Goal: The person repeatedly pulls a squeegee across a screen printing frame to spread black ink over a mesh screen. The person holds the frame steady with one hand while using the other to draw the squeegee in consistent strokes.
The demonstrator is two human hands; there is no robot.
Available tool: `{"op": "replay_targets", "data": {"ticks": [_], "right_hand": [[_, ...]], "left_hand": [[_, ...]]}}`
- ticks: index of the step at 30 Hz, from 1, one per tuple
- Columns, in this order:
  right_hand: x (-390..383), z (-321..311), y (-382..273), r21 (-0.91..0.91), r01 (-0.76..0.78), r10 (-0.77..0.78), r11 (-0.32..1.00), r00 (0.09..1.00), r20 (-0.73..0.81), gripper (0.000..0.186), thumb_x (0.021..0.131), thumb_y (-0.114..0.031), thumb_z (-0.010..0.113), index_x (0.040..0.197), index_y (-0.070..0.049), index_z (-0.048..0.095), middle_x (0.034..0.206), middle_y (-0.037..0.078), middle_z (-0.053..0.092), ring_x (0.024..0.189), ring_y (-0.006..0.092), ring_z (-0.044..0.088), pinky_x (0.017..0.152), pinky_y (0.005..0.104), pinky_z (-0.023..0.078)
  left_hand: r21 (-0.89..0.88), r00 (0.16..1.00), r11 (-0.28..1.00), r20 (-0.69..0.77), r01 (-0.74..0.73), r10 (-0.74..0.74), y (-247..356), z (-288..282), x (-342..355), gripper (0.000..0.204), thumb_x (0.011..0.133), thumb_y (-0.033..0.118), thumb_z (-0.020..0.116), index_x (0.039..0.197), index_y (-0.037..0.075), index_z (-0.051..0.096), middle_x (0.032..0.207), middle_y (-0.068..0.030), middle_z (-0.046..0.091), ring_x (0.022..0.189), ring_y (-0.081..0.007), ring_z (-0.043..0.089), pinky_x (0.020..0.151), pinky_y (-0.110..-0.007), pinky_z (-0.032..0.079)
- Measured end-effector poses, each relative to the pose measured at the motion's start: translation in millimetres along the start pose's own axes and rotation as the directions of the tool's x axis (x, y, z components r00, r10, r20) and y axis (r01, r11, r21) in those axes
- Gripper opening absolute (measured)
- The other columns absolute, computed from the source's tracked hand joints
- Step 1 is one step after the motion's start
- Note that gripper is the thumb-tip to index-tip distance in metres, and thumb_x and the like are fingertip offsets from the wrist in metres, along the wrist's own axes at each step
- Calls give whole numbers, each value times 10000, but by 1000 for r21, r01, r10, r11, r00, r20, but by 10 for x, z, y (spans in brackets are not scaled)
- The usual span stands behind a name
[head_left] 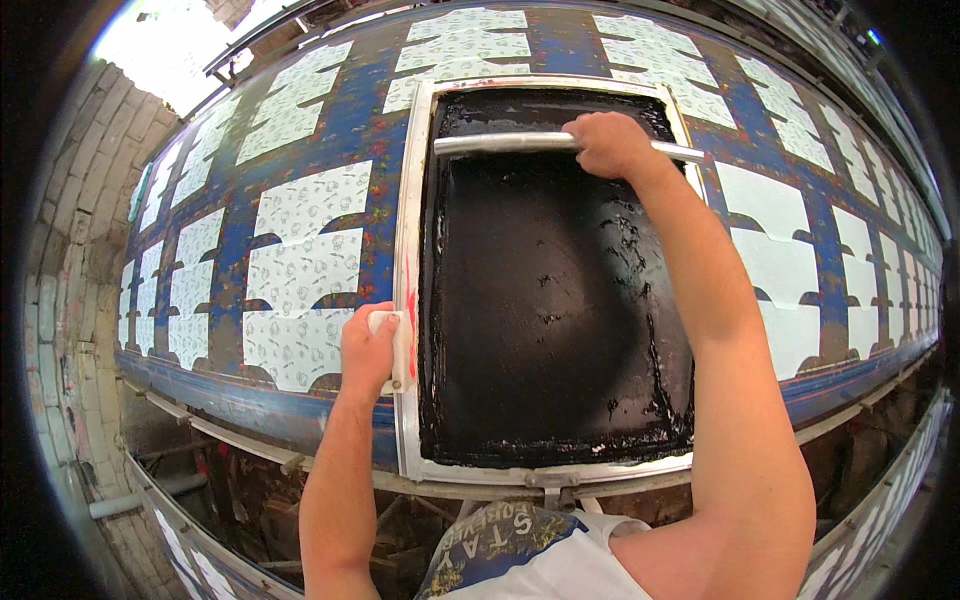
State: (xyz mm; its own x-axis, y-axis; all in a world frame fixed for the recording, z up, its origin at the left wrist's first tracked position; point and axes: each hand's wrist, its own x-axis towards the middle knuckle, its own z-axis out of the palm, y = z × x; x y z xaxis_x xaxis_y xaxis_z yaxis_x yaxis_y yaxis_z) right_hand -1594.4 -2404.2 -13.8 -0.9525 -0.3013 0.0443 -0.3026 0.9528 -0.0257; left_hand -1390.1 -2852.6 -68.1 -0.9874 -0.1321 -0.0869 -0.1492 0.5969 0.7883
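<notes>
A large screen-printing frame (408, 250) with a pale metal rim lies on the long table in front of me. Its mesh (540, 290) is dark and coated with black ink, thicker in streaks along the edges. My right hand (608, 145) is closed around the metal bar of a squeegee (500, 143), which spans the frame crosswise near its far end. At the frame's left side, my left hand (368, 345) grips a white handle (398, 345) fixed to the rim. The squeegee's lower edge is hard to make out against the ink.
White fabric pieces with a small print (305, 270) lie in rows on the blue, paint-flecked table (225, 270). Plain white pieces (768, 270) lie right of the frame. A metal clamp (552, 481) sits at the frame's near edge. A brick wall (85, 200) stands at the left.
</notes>
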Motion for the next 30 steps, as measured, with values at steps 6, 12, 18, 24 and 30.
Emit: {"op": "replay_targets", "data": {"ticks": [6, 12, 18, 24, 30], "right_hand": [[-830, 9, -439, 42, 47, -47, 998, 999, 1, 283, 847, -133, 672, 1110, -138, 778, 1118, 149, 787, 1089, 394, 767, 928, 535, 624], [-1882, -36, -1055, 119, 39, -39, 992, 999, -3, 301, 859, -108, 700, 1140, -165, 794, 1101, 137, 770, 1077, 383, 765, 924, 524, 624], [-2866, -36, -1710, 114, 21, -22, 993, 1000, 9, 360, 835, -67, 736, 1174, -169, 799, 1106, 118, 763, 1081, 350, 763, 923, 495, 627], [-3745, 17, -2309, 122, 13, -6, 992, 998, -55, 437, 747, -1, 770, 1159, -146, 792, 1045, 88, 751, 998, 334, 758, 855, 481, 627], [-4180, 26, -2569, 131, 65, -58, 989, 997, -56, 506, 756, 9, 778, 1247, -116, 761, 1140, 83, 730, 1082, 330, 705, 958, 472, 562]], "left_hand": [[13, 1000, 1000, -13, -14, 14, 16, -7, -7, 209, 1026, 115, 710, 1190, -8, 753, 1038, -147, 784, 977, -241, 738, 895, -399, 564], [-66, 998, 996, -41, -56, 54, -159, 39, 28, 230, 1001, 156, 712, 1162, 2, 768, 1038, -146, 782, 974, -248, 732, 905, -395, 560], [-166, 997, 983, -45, -74, 67, -392, 102, 232, 284, 997, 195, 680, 1179, 3, 783, 1110, -207, 798, 1064, -328, 754, 962, -424, 558], [-135, 993, 984, -36, -116, 112, -411, 120, 248, 280, 1021, 212, 666, 1194, 26, 783, 1159, -213, 793, 1099, -360, 748, 987, -444, 550], [-77, 987, 985, -53, -156, 153, -310, 77, 200, 266, 1019, 194, 647, 1185, 32, 778, 1169, -233, 791, 1135, -391, 747, 987, -465, 553]]}}
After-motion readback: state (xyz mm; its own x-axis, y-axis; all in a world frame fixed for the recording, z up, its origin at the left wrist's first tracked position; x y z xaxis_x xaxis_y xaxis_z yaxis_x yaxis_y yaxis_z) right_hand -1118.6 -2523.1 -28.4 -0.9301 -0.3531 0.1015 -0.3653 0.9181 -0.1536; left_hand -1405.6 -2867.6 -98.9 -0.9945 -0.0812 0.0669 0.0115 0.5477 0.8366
